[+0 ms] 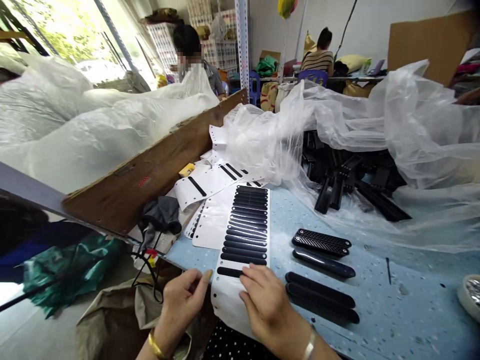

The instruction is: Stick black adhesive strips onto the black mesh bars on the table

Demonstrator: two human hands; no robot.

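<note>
A white backing sheet with holes along its edges lies at the table's front edge. Rows of black strips run across it. My right hand has its bent fingers together at the right end of the lowest black strip, covering that end. Left of the sheet, my left hand is closed, thumb against curled fingers, its tip close to the sheet's edge; anything in it is too small to make out. To the right lie two matte black bars, a glossy black bar and textured black handles.
Black parts lie heaped under clear plastic at the back right. A wooden board edges the left side. More sheets lie behind. A small bowl stands far right. Two people sit farther back.
</note>
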